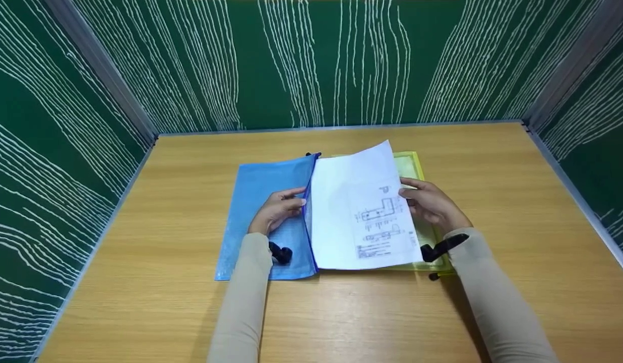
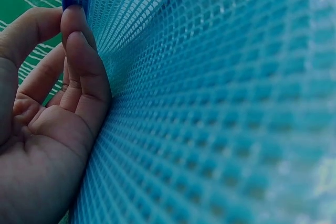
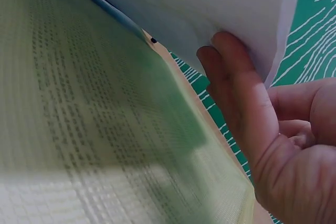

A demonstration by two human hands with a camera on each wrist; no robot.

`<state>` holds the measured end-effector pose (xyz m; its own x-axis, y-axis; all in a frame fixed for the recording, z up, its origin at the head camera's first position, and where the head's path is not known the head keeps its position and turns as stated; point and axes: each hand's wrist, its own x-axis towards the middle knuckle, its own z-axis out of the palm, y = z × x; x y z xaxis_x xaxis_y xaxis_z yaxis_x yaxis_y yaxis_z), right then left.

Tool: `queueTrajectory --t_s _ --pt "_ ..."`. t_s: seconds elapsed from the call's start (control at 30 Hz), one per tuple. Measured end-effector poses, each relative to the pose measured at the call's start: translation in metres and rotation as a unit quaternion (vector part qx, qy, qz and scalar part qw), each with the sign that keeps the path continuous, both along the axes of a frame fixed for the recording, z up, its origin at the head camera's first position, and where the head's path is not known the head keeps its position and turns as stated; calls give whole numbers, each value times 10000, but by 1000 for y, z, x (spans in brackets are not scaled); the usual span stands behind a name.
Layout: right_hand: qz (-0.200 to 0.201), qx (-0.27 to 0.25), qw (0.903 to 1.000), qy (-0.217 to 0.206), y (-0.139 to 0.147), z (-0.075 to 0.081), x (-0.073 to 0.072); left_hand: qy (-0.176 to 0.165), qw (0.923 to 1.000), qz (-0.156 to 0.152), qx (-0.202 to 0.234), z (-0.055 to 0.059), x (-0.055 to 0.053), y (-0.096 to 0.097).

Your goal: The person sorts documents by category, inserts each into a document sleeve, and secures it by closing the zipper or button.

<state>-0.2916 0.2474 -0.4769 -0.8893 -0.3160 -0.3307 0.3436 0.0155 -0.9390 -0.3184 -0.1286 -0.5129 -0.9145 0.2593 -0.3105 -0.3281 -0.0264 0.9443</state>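
in the head view, i have the left hand (image 1: 280, 207) pinching the dark-edged side of a blue mesh pouch (image 1: 261, 184) between thumb and fingers; the pouch lies beneath and around that hand. right of it, and left of the right hand (image 1: 432, 201), is a white printed sheet (image 1: 341, 217). i see the right hand gripping the sheet's far side edge, thumb on top. the sheet's other edge meets the pouch's rim; i cannot tell whether any of it is inside. beneath the right hand and partly under the sheet lies a yellow pouch (image 1: 406, 164). both pouches rest on the wooden surface (image 1: 372, 312), and beyond both hands stands a green wall (image 1: 321, 60) with wavy white lines.

in the left wrist view, i get the left hand's thumb and fingertips closed on the blue rim, with the mesh spreading away to the right of the hand.

in the right wrist view, i find the right hand's fingers against the sheet, which rises above and left of them. lower left of the hand is the yellow mesh, with dark printed lines showing through.
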Motion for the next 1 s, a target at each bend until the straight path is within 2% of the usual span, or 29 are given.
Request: queueTrajectory --t_s 0.07,0.37,0.57,1.0 --pt "-16 62 10000 12 -1 0 -1 -12 10000 7 3 0 0 1" --pt "-252 -654 9975 -36 -4 3 -4 139 9997 -161 69 1 -1 3" --pt "-403 -630 9971 -112 -6 6 -6 116 9997 -216 -63 3 -1 5" --pt "-316 -573 9977 -145 -19 1 -8 9 9987 -213 -459 6 -1 7"
